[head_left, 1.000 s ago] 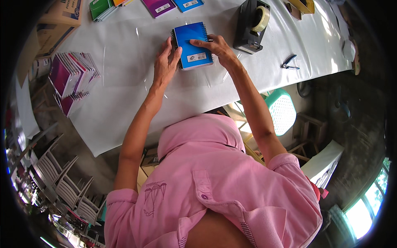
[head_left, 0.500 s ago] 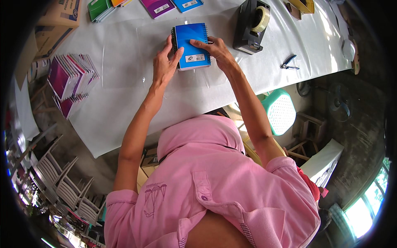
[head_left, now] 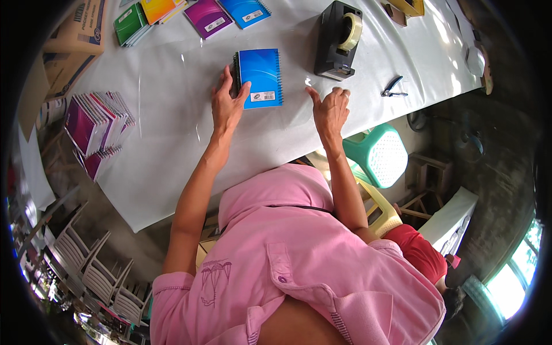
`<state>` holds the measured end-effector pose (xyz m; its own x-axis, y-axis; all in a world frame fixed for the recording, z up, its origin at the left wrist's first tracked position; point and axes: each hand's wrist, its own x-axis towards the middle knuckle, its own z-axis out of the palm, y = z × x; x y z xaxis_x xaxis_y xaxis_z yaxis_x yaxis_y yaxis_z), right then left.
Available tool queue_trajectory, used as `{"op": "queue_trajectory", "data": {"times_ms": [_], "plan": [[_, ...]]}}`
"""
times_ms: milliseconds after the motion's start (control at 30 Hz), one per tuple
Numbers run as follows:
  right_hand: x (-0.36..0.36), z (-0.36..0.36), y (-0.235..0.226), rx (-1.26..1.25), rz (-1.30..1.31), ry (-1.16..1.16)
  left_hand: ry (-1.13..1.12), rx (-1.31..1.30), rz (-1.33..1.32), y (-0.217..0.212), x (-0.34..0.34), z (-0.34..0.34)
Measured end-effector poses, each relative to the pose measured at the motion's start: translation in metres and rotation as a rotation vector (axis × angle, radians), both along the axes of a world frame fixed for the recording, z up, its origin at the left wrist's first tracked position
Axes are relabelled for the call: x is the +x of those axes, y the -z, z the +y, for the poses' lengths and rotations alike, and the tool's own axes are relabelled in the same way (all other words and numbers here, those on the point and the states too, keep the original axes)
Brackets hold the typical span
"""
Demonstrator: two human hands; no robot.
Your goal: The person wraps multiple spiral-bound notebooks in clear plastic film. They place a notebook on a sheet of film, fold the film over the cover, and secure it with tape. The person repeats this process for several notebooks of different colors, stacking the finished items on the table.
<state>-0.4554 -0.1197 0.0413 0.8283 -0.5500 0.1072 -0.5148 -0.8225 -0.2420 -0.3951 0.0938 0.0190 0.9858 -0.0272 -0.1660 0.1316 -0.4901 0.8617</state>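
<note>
A small stack of blue spiral notebooks (head_left: 260, 72) lies on the silver-grey covered table. Coils show along the right side, and a dark edge peeks out on the left. My left hand (head_left: 228, 104) grips the lower left side, thumb over the cover's edge and fingers along the side. Off to the right, apart from the stack, my right hand (head_left: 331, 114) hovers over the table with thumb and fingers apart, holding nothing. Beyond it stands a black tape dispenser (head_left: 333, 49) with a roll of clear yellowish tape (head_left: 351, 33).
Purple spiral notebooks (head_left: 95, 123) are piled at the left edge. Green (head_left: 130, 26), yellow (head_left: 161, 8), purple (head_left: 208, 17) and blue notebooks (head_left: 246, 11) line the far side. Blue-handled cutters (head_left: 394, 87) lie right. Cardboard boxes (head_left: 75, 34) stand far left; a green stool (head_left: 386, 155) is beside the table.
My right hand has let go of the notebook stack and drawn back to the right, its fingers apart. The left hand keeps its hold on the stack's left side.
</note>
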Motion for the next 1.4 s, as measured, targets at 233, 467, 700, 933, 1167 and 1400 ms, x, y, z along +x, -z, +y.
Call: {"op": "queue_trajectory", "data": {"times_ms": [233,467,700,933,1167,1400], "plan": [[0.003,-0.023,0.007,0.508,0.059,0.100,0.007,-0.096,0.069,-0.006,0.006,0.001],[0.000,0.008,-0.047,0.778,-0.241,-0.025,0.086,0.059,-0.065,-0.019,0.009,0.004],[0.007,0.061,-0.056,0.808,-0.336,-0.219,0.220,0.168,-0.194,-0.046,0.008,-0.028],[0.013,0.059,-0.050,0.910,-0.207,-0.283,0.241,0.273,-0.184,-0.031,0.011,-0.042],[0.001,0.001,-0.024,0.987,-0.297,-0.148,0.172,0.166,-0.214,-0.024,0.001,-0.042],[-0.004,-0.003,-0.032,0.279,-0.441,-0.296,0.088,0.179,-0.350,-0.009,-0.003,-0.042]]}}
